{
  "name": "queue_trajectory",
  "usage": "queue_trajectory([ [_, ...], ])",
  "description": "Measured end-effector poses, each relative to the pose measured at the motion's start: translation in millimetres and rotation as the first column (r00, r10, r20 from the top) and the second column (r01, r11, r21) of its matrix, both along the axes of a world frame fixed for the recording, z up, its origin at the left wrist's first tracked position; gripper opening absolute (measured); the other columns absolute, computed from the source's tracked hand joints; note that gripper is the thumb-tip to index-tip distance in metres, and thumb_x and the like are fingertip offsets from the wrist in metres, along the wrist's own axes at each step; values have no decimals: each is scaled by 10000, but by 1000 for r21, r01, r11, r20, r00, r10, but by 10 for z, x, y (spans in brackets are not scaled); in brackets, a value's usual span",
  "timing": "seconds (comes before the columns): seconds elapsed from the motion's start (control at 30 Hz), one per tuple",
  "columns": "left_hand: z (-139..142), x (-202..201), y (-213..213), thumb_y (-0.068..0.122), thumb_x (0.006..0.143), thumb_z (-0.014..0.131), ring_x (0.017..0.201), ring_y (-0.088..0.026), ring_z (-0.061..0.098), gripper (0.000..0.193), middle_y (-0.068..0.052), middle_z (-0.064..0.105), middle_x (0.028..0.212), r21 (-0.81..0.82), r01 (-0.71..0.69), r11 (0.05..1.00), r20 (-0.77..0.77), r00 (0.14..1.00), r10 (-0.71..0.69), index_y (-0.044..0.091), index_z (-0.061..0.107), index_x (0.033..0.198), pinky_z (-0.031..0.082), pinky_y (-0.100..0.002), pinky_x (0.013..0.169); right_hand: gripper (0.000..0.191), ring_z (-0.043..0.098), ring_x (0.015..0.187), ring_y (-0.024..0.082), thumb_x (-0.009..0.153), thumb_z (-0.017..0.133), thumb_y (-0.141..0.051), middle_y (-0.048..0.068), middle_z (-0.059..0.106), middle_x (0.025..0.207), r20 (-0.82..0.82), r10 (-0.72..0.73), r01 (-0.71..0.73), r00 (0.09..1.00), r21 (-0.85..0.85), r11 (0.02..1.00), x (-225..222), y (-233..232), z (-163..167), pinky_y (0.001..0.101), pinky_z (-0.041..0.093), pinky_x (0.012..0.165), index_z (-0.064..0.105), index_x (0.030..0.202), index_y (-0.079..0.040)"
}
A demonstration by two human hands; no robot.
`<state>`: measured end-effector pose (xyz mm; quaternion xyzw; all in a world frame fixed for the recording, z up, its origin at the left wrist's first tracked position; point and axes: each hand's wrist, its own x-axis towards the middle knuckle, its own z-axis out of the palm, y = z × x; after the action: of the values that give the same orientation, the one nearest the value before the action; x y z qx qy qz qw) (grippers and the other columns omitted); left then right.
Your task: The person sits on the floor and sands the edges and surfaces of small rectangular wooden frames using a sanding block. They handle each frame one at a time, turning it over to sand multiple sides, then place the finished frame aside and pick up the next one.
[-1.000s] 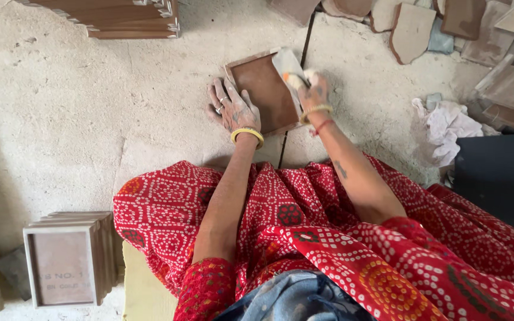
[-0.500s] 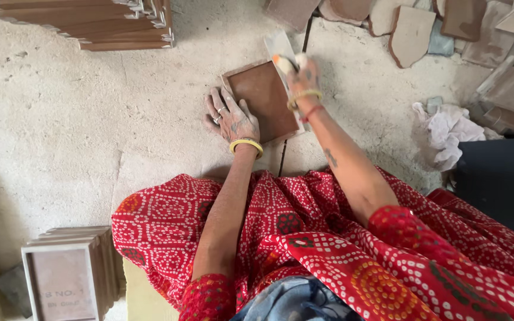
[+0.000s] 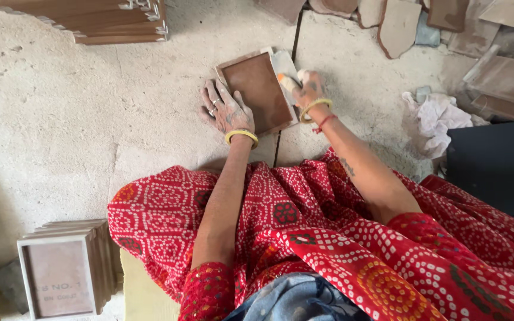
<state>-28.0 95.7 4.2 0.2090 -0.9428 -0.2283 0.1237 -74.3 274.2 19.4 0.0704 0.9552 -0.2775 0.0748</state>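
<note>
1. Head view: left hand (image 3: 226,111) lies flat with fingers spread on the stone floor (image 3: 60,137), its fingertips against the left edge of the brown framed tile (image 3: 257,92), bracing it.
2. Right hand (image 3: 306,89) is closed around a small orange-tipped tool (image 3: 287,83), pressed at the tile's right edge. A pale scrap (image 3: 282,60) sits under the tile's upper right corner.
3. Tile lies flat on the floor just ahead of the knees, slightly rotated. It looks stiff, fairly heavy and likely brittle; the edges or raised rim look like the place to grip, not the brown face.
4. Stack of flat brown boards (image 3: 90,21) at top left, well apart from the hands.
5. Stack of framed tiles (image 3: 63,273) at bottom left; the top frame holds a pinkish slab.
6. White rag (image 3: 438,116) lies crumpled to the right; broken tile pieces (image 3: 400,24) are scattered top right.
7. Red patterned cloth (image 3: 328,238) covers the lap.
</note>
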Motion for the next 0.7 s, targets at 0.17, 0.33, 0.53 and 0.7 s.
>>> queue_trajectory([
  [0.17, 50, 5, 5, 279, 992, 603, 1539, -300, 252, 580, -100, 376, 1613, 4, 4, 1000, 33, 999, -4, 77, 452, 1514, 165, -574, 1216, 556, 392, 1357, 435, 988, 571, -446, 232, 451, 1444, -218, 112, -72, 969, 186, 980, -242, -105, -54, 483, 335, 1131, 526, 1362, -37],
  [0.33, 95, -14, 2, 286, 982, 595, 1539, -301, 238, 587, -98, 369, 1614, -8, -1, 1000, 26, 1000, 1, 82, 451, 1512, 153, -578, 1215, 609, 434, 1443, 332, 976, 508, -498, 141, 467, 1505, -9, -39, 39, 999, 31, 999, -724, -312, 118, 425, 366, 1246, 528, 1455, -123],
  [0.53, 130, 10, -10, 300, 1009, 562, 1543, -291, 236, 575, -99, 365, 1617, 14, 6, 1000, 48, 999, -7, 81, 436, 1525, 136, -577, 1218, 646, 343, 1315, 427, 952, 587, -459, 201, 375, 1476, -69, 10, -8, 998, 25, 1000, -692, -354, 300, 490, 324, 1053, 421, 1398, -23],
  [0.7, 159, -10, -2, 304, 1023, 559, 1547, -284, 241, 554, -88, 366, 1626, -16, 6, 1000, 38, 999, -6, 91, 439, 1520, 148, -560, 1234, 606, 529, 1288, 339, 932, 565, -374, 162, 523, 1418, 29, 5, -5, 1000, -7, 1000, -515, -280, 306, 423, 424, 1114, 456, 1446, -73],
])
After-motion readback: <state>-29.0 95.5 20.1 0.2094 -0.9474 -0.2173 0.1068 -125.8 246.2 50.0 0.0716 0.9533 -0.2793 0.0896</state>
